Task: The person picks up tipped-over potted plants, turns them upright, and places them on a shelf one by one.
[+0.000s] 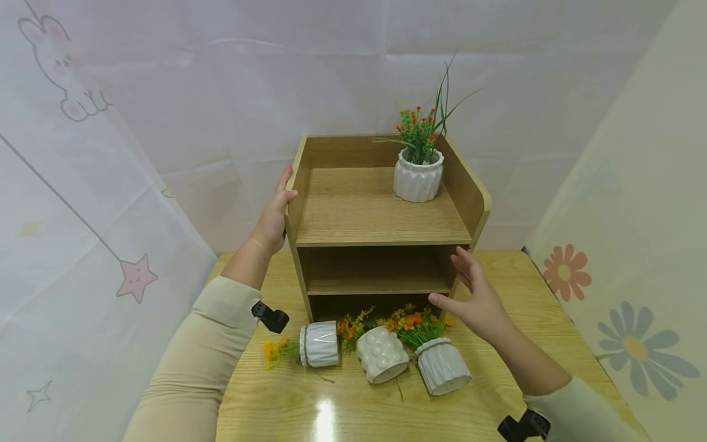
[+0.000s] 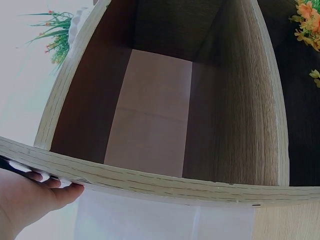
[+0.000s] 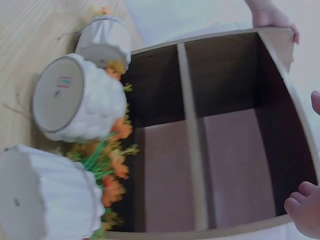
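A wooden shelf unit (image 1: 381,239) stands on the table, with a deep top and two compartments below. My left hand (image 1: 272,221) rests against the outside of its left panel, near the top, with fingers extended. My right hand (image 1: 477,301) hovers by the lower right front of the unit, fingers spread, holding nothing. On the top at the right stands a white ribbed pot (image 1: 418,178) with red flowers and grass. In front lie a small ribbed pot (image 1: 320,344), a bubbled white pot (image 1: 381,353) and a larger ribbed pot (image 1: 444,366), all on their sides.
The yellow wooden table (image 1: 276,405) carries the unit and the fallen pots. Orange and yellow flowers (image 1: 409,320) spill against the unit's bottom opening. Patterned cloth walls (image 1: 342,80) enclose the back and both sides.
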